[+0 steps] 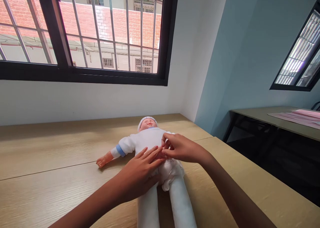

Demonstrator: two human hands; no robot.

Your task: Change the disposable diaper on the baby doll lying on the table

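Observation:
A baby doll in white clothes and a white cap lies on its back on the wooden table, head toward the window, legs toward me. My left hand rests flat on the doll's waist with the fingers stretched out. My right hand has its fingers curled and pinched at the white clothing on the doll's belly. The doll's one bare arm with a blue cuff sticks out to the left; its other arm is hidden behind my right hand.
A barred window sits above the white wall behind the table. To the right, across a gap, stands another table with pink sheets on it. The table's right edge runs diagonally near my right forearm.

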